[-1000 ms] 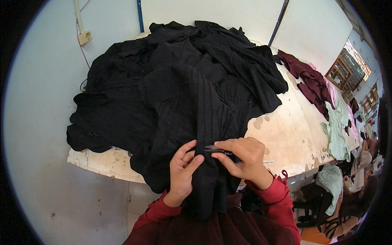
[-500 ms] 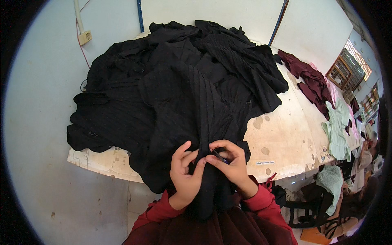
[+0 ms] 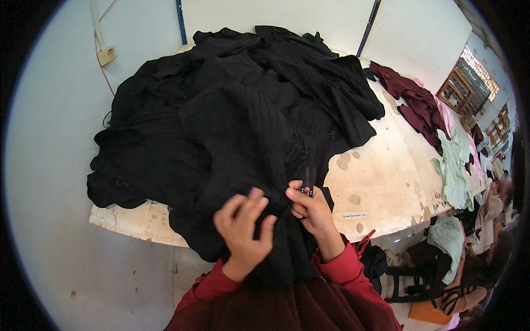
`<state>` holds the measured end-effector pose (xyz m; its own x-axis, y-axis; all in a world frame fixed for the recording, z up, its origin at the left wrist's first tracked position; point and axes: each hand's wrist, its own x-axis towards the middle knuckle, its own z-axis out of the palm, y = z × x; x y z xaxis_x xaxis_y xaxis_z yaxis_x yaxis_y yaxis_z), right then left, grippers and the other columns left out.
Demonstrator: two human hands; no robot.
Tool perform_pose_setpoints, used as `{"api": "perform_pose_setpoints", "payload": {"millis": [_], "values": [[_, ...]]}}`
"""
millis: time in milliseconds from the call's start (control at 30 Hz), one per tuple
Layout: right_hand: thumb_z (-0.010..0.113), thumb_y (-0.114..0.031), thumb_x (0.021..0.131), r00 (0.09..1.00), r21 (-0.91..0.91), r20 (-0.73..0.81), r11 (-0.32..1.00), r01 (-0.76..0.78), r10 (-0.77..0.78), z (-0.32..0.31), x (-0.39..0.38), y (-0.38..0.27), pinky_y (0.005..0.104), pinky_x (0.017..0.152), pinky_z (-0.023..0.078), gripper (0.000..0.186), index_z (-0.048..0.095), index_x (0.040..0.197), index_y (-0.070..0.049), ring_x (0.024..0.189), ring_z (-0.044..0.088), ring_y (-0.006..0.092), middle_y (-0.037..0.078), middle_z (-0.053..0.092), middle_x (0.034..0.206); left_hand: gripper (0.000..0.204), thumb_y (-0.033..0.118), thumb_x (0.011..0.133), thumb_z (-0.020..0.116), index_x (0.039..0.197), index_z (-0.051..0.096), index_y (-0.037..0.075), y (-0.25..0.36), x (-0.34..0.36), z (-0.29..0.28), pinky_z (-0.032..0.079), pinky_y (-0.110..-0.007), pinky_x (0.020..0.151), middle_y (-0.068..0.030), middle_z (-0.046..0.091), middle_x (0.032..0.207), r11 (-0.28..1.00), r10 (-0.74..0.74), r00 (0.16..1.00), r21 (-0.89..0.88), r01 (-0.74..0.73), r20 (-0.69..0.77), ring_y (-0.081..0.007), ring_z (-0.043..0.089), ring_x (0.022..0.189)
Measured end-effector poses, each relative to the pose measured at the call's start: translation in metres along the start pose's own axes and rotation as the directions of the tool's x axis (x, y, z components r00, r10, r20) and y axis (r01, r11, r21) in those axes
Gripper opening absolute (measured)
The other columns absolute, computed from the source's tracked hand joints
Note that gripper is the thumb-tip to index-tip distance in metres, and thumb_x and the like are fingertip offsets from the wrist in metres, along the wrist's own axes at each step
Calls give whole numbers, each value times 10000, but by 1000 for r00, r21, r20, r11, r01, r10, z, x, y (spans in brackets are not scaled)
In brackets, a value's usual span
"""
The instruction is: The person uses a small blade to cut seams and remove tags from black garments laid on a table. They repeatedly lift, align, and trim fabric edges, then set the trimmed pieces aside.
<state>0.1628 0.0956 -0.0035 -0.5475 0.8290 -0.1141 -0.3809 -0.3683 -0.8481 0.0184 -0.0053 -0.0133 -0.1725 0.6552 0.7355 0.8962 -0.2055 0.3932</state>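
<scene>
A large heap of black fabric (image 3: 221, 132) with rows of narrow pleats covers much of the table and hangs over its near edge. My left hand (image 3: 245, 229) hovers over the near part of the fabric, fingers spread and slightly blurred, holding nothing. In my right hand (image 3: 312, 207), dark slim thread snips (image 3: 309, 177) point away from me, their blades upright over the cloth. The thumb and forefinger of that hand press together at the fabric; whether they also pinch some of it I cannot tell.
The pale, stained tabletop (image 3: 381, 165) shows on the right. Maroon garments (image 3: 417, 99) and a mint-green garment (image 3: 455, 165) lie along its far right. A wall with a socket (image 3: 107, 55) stands at the left. Other people and a black chair (image 3: 411, 284) are at the lower right.
My left hand has let go of the pleated fabric and moved back to the left, opening. The snips have swung from lying within the right hand to pointing away from me.
</scene>
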Motion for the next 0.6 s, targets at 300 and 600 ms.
{"api": "perform_pose_setpoints", "payload": {"millis": [300, 600], "values": [[546, -89, 923, 987, 349, 163, 936, -55, -3, -2, 0, 13, 216, 421, 273, 149, 612, 1021, -179, 395, 295, 48, -76, 456, 606, 361, 259, 815, 713, 992, 596, -32, -48, 9, -12, 411, -335, 821, -114, 606, 937, 866, -500, 837, -97, 491, -221, -224, 544, 878], [596, -48, 880, 976, 340, 219, 936, -88, 13, 7, -5, 9, 208, 390, 250, 188, 550, 1050, -114, 385, 288, 28, -56, 447, 620, 539, 189, 809, 707, 1259, 475, 3, -24, 17, -37, 377, -351, 892, -136, 488, 1167, 941, -333, 903, -157, 300, -271, -248, 480, 1026]]}}
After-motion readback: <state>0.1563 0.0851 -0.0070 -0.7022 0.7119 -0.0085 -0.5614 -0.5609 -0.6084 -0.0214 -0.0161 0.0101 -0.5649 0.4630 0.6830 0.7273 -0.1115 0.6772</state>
